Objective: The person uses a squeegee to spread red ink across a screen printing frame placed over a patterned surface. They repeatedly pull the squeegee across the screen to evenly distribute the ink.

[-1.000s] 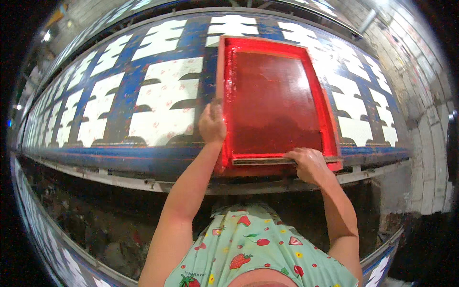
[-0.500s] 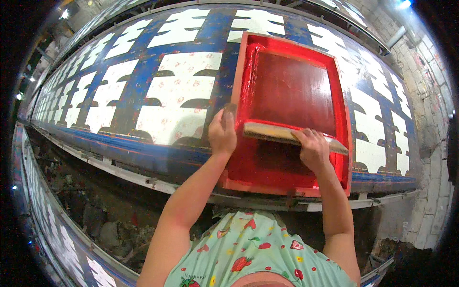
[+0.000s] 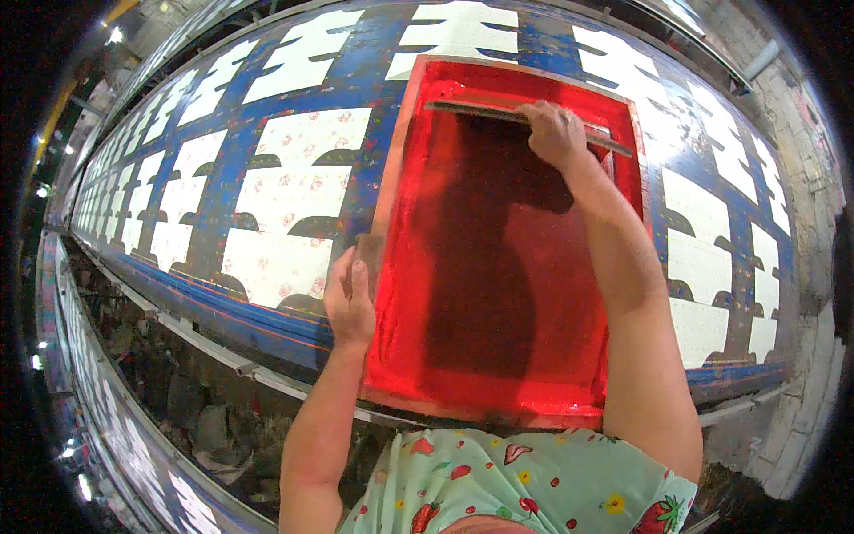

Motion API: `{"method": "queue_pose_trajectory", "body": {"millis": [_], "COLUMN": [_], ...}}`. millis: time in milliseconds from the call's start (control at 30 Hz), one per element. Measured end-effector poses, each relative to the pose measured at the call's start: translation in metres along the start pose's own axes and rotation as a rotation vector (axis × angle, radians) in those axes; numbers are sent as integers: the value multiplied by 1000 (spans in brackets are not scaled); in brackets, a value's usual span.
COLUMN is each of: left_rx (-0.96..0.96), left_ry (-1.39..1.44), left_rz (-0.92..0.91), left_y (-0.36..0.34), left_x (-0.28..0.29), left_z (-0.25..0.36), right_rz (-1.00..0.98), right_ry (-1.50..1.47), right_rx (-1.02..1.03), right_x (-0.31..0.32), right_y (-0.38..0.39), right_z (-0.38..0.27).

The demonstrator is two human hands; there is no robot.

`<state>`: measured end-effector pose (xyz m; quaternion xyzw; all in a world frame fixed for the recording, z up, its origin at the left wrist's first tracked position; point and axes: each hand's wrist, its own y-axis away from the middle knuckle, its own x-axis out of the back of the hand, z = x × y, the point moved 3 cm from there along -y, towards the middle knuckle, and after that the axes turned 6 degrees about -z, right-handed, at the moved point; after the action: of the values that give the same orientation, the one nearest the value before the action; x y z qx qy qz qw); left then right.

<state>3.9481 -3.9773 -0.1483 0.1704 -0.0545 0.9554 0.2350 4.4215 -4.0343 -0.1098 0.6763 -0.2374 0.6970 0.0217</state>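
A screen-printing frame with red-stained sides lies on the long printing table, and red ink coats its inner walls and mesh. My right hand is closed over the top of a long squeegee, which spans the mesh near the far end of the frame. At the frame's left side, the fingers of my left hand are closed around a brown block-like handle. Shadow from my arm and body darkens much of the mesh.
White cut fabric pieces, some with small red prints, lie in rows on the blue table. A metal rail runs along the near edge. Another table with pieces is at lower left; a block wall stands at right.
My right hand has pushed the squeegee away from me, from about mid-frame to the far end. My left hand stays at the handle. The whole view has shifted a little.
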Motion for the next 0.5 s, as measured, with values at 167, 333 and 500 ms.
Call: {"method": "queue_pose_trajectory", "body": {"millis": [167,333,500], "left_rx": [60,93,71], "left_ry": [21,24,2], "left_rz": [1,-11,-4], "left_y": [1,3,2], "left_x": [-1,-1,-2], "left_z": [3,7,10], "right_rz": [-135,-146,-263], "right_ry": [-51,-20,-16], "right_rx": [-59,-90,-66], "right_x": [-1,-4,-2], "right_y": [-59,-77,-85], "right_z": [38,56,67]}}
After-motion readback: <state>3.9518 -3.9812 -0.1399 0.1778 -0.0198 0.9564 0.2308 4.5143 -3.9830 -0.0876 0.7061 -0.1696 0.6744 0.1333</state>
